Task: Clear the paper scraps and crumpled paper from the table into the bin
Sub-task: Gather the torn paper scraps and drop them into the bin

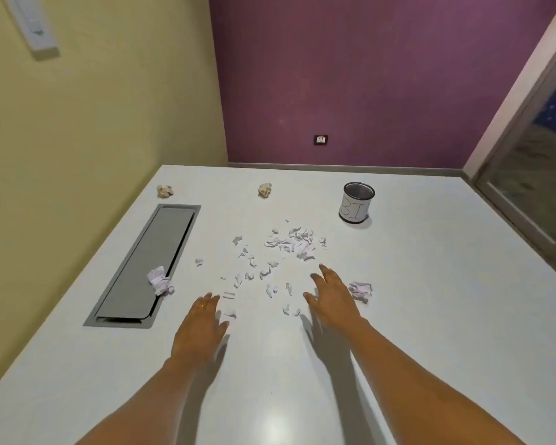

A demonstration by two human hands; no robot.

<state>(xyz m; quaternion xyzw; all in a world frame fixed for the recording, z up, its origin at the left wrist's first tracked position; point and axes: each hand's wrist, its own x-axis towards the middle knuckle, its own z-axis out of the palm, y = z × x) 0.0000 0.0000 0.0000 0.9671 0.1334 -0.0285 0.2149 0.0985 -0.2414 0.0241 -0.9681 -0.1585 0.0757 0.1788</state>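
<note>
Bin (356,203): mesh cylinder, paper wrap hand-lettered "BI", rest hidden; stands toward tabletop's far right. Left hand (199,329) and right hand (333,300) both spread, fingers apart, holding nothing, flanking the torn white paper scraps (289,244) mid-tabletop. Crumpled paper: lilac ball (360,291) just beside right hand, another (160,281) on grey metal hatch (145,264), two beige balls (265,190) (164,191) near far edge.

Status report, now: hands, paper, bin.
Left hand and right hand open, empty, at the scraps. Four crumpled balls out; bin far right, upright. Path clear.
</note>
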